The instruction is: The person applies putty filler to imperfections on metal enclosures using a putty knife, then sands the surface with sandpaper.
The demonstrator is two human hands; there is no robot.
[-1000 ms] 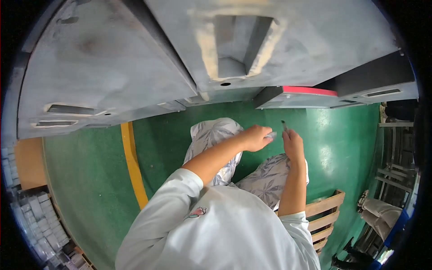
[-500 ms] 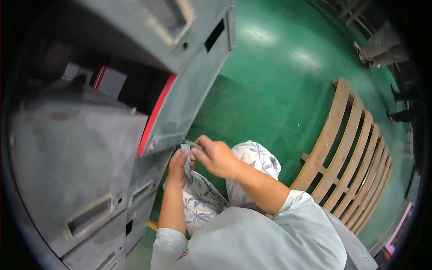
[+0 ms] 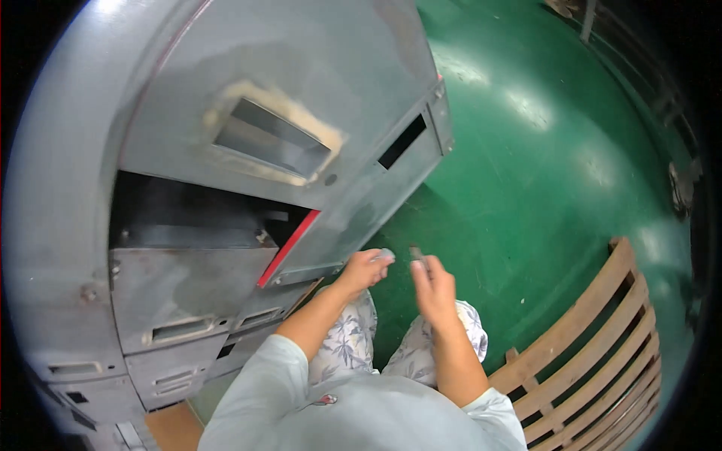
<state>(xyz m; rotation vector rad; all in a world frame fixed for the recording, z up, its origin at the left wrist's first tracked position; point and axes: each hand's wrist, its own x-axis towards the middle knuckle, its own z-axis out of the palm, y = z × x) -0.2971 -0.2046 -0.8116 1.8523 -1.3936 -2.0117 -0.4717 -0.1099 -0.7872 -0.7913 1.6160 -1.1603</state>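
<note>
Over the gap between my knees, my left hand (image 3: 363,272) is closed round a small pale grey piece (image 3: 386,255), perhaps a folded strip; its kind cannot be made out. A short distance to the right, my right hand (image 3: 434,292) grips a slim dark grey tool (image 3: 415,252) whose end points up and away from me. The two hands are apart. Left of them stands a grey metal cabinet (image 3: 361,68) with rectangular cut-outs and a red strip (image 3: 289,248) along one panel edge. My left hand is close to its lower corner.
A wooden slatted pallet (image 3: 579,331) lies to the right on the green floor (image 3: 511,195). A dark cabinet opening (image 3: 203,203) is at the left, above a grey box-like door (image 3: 192,286). Brown board (image 3: 174,428) shows at the lower left.
My hands were together at the pale strip and have drawn apart, the right one moving to the right. The view has shifted, showing more of the cabinet.
</note>
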